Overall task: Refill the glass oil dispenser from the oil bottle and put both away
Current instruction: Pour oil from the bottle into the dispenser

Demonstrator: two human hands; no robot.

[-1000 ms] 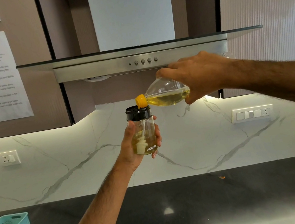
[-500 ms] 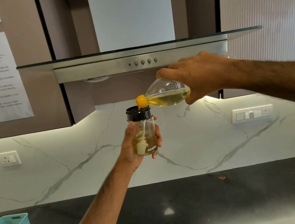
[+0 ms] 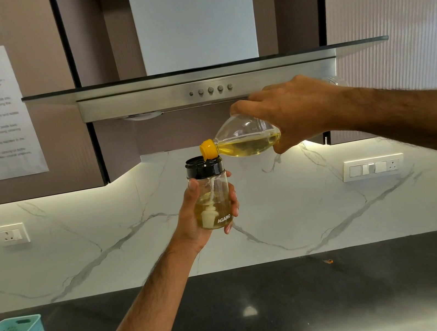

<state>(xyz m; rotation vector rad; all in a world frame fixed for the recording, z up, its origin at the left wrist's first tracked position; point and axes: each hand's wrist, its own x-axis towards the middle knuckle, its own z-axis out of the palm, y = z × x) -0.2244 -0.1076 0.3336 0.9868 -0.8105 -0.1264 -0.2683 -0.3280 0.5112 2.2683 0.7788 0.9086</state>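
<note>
Now the right hand (image 3: 293, 112) grips the tilted oil bottle (image 3: 246, 139), spout over the jar (image 3: 210, 195) gripped upright by the left hand (image 3: 195, 221), so oil pours straight in.

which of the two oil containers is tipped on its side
The clear plastic oil bottle with the yellow neck, held by the right hand; the black-collared glass dispenser in the left hand stands upright.
</note>
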